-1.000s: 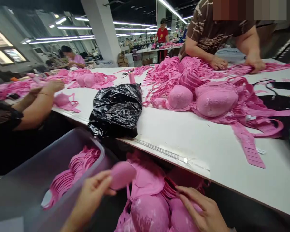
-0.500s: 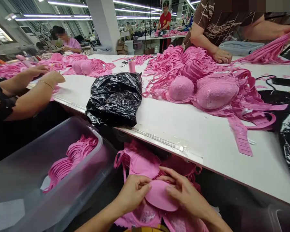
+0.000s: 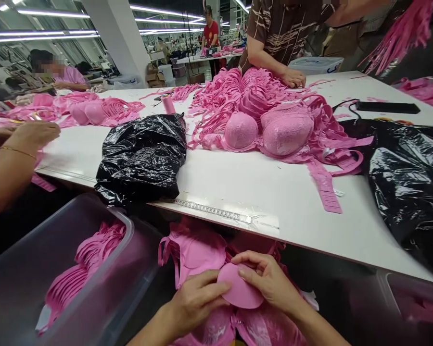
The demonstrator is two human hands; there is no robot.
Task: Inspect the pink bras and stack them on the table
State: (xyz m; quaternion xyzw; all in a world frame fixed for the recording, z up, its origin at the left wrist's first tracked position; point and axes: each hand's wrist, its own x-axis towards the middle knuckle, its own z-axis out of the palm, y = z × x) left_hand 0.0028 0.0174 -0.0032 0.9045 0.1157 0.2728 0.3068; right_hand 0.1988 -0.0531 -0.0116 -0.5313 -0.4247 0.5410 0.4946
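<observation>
A smooth, oval pink bra pad (image 3: 242,289) is held over my lap, just below the table's front edge. My left hand (image 3: 200,299) pinches its left side, thumb on top. On the right and upper rim, my right hand (image 3: 269,278) grips it between thumb and fingers. Whether the pad is joined to a bra cannot be seen. Beneath my hands lie pink lace bra cups (image 3: 218,326). Beyond them, a pink bra (image 3: 198,250) with straps hangs partly under the tabletop.
A clear plastic bin (image 3: 128,230) at left holds stacked pink bras (image 3: 67,288). On the white table (image 3: 216,178) lie a black plastic bag (image 3: 144,158), a bra pile (image 3: 285,129), a measuring tape (image 3: 209,209) and another black bag (image 3: 411,187). Co-workers stand across and at left.
The pad has been tilted more upright, and my left hand has shifted lower on it. My view has turned right. The co-worker across has lifted a bunch of pink straps.
</observation>
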